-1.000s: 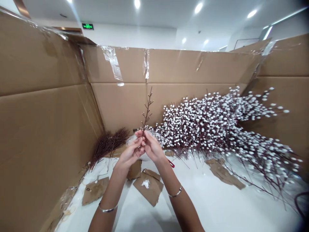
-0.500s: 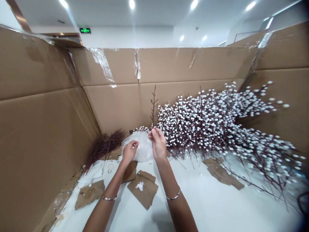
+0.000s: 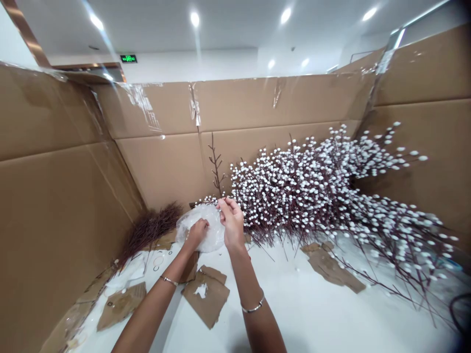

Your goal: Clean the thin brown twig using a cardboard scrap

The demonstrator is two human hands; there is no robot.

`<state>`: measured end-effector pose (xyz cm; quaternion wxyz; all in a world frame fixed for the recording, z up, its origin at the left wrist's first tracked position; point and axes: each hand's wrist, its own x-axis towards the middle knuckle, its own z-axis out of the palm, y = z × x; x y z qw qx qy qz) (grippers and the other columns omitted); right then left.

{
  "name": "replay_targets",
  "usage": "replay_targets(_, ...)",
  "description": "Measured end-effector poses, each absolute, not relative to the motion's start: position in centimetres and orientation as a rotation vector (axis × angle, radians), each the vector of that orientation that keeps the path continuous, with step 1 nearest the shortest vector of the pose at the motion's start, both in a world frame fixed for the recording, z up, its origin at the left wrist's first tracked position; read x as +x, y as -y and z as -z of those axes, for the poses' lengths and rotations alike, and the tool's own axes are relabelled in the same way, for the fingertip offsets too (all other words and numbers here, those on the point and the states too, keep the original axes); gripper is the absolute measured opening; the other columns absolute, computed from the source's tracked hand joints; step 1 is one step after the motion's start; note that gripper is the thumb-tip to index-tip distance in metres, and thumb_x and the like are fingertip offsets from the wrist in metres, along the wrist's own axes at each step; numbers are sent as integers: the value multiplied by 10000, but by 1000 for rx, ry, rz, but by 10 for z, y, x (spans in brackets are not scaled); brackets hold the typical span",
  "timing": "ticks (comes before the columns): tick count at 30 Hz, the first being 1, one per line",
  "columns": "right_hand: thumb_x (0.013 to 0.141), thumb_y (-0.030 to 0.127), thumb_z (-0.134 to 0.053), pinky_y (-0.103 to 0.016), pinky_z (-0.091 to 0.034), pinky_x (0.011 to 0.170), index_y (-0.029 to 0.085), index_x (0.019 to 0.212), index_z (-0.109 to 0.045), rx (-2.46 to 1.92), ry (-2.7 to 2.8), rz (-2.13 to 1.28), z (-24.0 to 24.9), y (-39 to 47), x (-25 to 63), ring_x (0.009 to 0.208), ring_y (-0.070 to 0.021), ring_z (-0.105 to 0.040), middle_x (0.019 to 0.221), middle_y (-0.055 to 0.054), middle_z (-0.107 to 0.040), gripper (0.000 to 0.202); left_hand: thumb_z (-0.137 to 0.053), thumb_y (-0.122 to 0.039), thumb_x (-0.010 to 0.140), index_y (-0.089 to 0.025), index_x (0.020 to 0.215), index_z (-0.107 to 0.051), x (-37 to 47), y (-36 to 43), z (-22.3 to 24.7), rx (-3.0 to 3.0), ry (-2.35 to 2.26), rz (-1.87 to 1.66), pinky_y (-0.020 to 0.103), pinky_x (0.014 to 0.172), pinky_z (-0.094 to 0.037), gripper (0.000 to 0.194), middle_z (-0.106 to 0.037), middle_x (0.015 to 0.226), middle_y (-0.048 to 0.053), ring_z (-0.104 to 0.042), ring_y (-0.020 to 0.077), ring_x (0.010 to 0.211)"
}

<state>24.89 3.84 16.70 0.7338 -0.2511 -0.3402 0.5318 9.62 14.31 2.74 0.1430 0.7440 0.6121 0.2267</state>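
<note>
My right hand (image 3: 231,220) pinches a bare brown artificial twig (image 3: 216,166) near its lower part, and the twig stands upright with short side shoots. My left hand (image 3: 198,233) is at a clear plastic bag (image 3: 214,240) with whitish contents. Its fingers are curled in against the bag, and whatever lies between them is hidden. Right of my hands rests a big heap of dark stems with white berries (image 3: 294,191). A bundle of bare dark twigs (image 3: 154,228) lies on the left.
Torn cardboard pieces (image 3: 206,299) lie on the white table (image 3: 312,314), with another brown scrap (image 3: 333,269) at the right. Tall cardboard walls (image 3: 158,162) stand around the left, back and right sides. Small rings (image 3: 158,262) are scattered on the left.
My left hand has lowered onto the plastic bag, its fingers now against it. My right hand still holds the twig, which leans slightly left. The whole view has shifted a little.
</note>
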Motion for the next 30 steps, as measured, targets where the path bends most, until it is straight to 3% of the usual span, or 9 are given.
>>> replay_targets(5,738,391,-735,-197,-263,449,180,831,-617,-601,755,-1145,-166,-40,253,517,-59,-363,699,39,-576,259,-591,-345,933,-161,1229,-583,92,-139,-33,2060,-1734,-835,440,876,-546,348,-608,1232,100,-627,228,1045)
replay_targets(9,728,391,-735,-202,-273,445,181,792,-611,-609,758,-1114,-168,-40,259,510,-64,-378,683,40,-578,253,-625,-353,889,-146,963,-669,84,-122,-51,1899,-1667,-1166,409,914,-505,224,-689,1030,95,-638,219,960)
replay_targets(11,729,393,-733,-199,-252,425,181,785,-613,-626,761,-1110,-167,-41,259,483,-56,-354,670,44,-578,249,-627,-405,858,-148,897,-669,82,-109,-64,1778,-1595,-1352,374,880,-507,264,-709,975,105,-649,223,910)
replay_targets(16,760,387,-707,-190,-310,431,180,807,-635,-666,859,-1076,-164,-38,246,481,-62,-400,678,34,-632,224,-616,-504,842,-131,1042,-653,86,-68,-104,1522,-1335,-1645,293,743,-526,425,-724,978,116,-678,216,910)
replay_targets(22,768,349,-717,-244,-535,663,180,785,-631,-620,1011,-1089,-168,-21,224,636,-110,-626,813,-27,-735,191,-767,-351,774,-169,1003,-694,93,-31,-146,1199,-896,-1859,243,793,-513,301,-733,951,62,-675,160,908)
replay_targets(30,743,371,-759,-348,-580,878,194,773,-591,-565,1025,-1121,-171,-10,206,823,-180,-726,837,-32,-738,245,-785,-295,762,-171,952,-704,97,-17,-160,1171,-835,-1891,272,843,-537,241,-756,969,63,-701,169,914)
